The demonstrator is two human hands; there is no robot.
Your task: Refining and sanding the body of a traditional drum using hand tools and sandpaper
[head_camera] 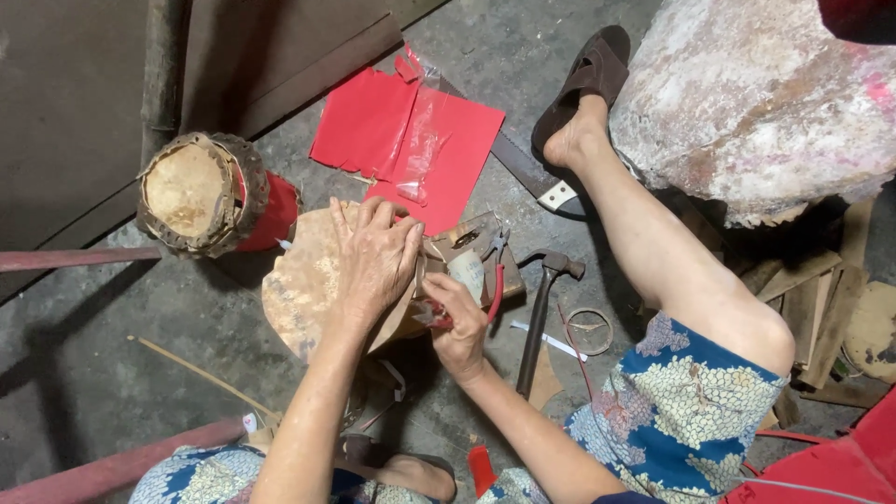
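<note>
Two hands work a round hide drum skin on the concrete floor.

Left hand (pixel 375 257) lies flat, fingers spread, pressing on the tan drum skin (pixel 303 289), which sits mid-floor between the person's legs. Right hand (pixel 457 322) has its fingers curled shut around red-handled pliers (pixel 492 280), the tool's nose at the skin's edge by the left hand, over a small wooden block (pixel 471 238). A hammer (pixel 541 313) lies just beside the right hand. Red paper sheets (pixel 406 131) lie beyond the skin. A small red drum (pixel 215 194) lies on its side near the skin's left edge. A saw (pixel 527 173) lies by the sandalled foot (pixel 583 89).
</note>
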